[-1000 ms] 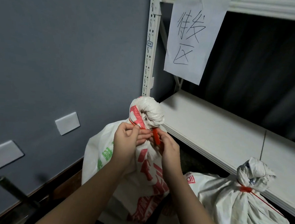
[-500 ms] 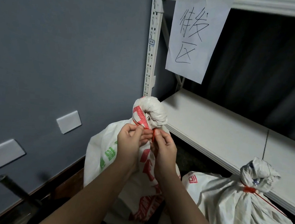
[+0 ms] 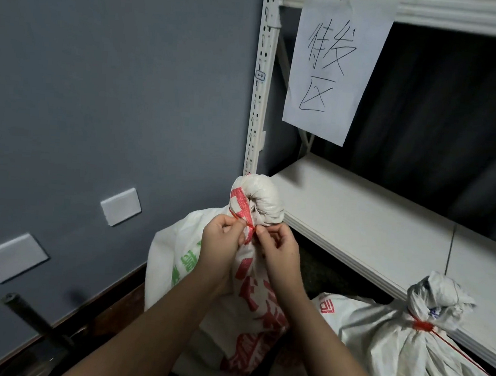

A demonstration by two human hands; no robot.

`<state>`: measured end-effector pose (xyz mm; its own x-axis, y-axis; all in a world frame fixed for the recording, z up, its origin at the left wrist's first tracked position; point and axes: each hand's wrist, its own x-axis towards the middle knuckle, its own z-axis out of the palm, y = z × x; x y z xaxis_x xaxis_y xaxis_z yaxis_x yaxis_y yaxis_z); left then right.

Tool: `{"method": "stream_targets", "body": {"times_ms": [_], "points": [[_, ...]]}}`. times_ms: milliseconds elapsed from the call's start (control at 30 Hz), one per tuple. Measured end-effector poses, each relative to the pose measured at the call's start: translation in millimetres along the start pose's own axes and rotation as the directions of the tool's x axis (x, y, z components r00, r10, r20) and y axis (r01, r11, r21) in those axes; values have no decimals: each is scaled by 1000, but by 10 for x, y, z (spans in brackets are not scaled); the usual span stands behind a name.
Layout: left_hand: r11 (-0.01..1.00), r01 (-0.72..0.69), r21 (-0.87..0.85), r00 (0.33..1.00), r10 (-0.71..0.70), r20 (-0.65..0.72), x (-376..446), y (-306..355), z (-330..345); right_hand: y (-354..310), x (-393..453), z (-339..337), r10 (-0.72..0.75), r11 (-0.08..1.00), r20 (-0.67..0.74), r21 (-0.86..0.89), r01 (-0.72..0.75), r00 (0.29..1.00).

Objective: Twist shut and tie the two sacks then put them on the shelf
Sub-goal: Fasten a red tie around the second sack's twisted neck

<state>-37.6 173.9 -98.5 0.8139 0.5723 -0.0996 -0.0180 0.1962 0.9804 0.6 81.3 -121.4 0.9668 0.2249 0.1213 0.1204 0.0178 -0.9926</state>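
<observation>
Setting: grey wall (image 3: 100, 87) left of a white shelf (image 3: 371, 221); paper sign (image 3: 333, 73) hangs above the shelf board.
Near sack (image 3: 251, 277): stands upright just left of the shelf's front corner, below its board; neck twisted into a knob.
Red string (image 3: 251, 227): wraps that neck under the knob.
Left hand (image 3: 221, 245): fingers curled, pinching the string at the neck.
Right hand (image 3: 280, 249): fingers curled, pinching the string's other side; hands nearly touching.
Second sack (image 3: 411, 355): low in front of the shelf, neck already bound with a red tie (image 3: 421, 326).
Done: one sack tied; other twisted.
Left: likely finish this knot, then lift both sacks onto the shelf, which holds neither yet.
</observation>
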Motion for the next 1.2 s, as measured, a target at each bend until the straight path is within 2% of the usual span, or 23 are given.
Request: {"method": "stream_targets", "body": {"times_ms": [100, 133, 233, 333, 467, 567, 733, 867, 1000, 1200], "points": [[1000, 3, 22, 1000, -4, 17, 30, 33, -16, -51, 130, -108, 26, 962, 103, -272, 3, 994], [999, -11, 51, 1000, 11, 16, 42, 45, -28, -82, 147, -131, 36, 954, 146, -301, 9, 989], [955, -118, 271, 993, 119, 13, 114, 32, -92, -97, 123, -127, 46, 989, 179, -143, -20, 983], [856, -215, 470, 976, 209, 65, 108, 53, -135, -150, 61, -54, -17, 992, 178, -119, 39, 984], [615, -404, 677, 903, 387, 188, 47, 51, -196, -131, 103, -42, -205, 943, 84, -248, 220, 975], [535, -417, 735, 871, 467, 154, 38, -48, -226, -120, 84, -64, -244, 914, 64, -318, 252, 968], [721, -460, 518, 875, 467, 128, 31, -102, -190, -127, 17, -11, -269, 904, -17, -351, 246, 963], [729, -465, 502, 867, 490, 92, 50, -120, -135, -63, -23, 72, -333, 871, -101, -414, 265, 938], [745, -427, 512, 881, 471, 50, 42, -86, -120, -70, -11, 117, -369, 852, -118, -439, 285, 922], [640, -477, 603, 844, 525, 111, 88, -40, -176, -93, -23, 134, -383, 836, -82, -454, 308, 920]]}}
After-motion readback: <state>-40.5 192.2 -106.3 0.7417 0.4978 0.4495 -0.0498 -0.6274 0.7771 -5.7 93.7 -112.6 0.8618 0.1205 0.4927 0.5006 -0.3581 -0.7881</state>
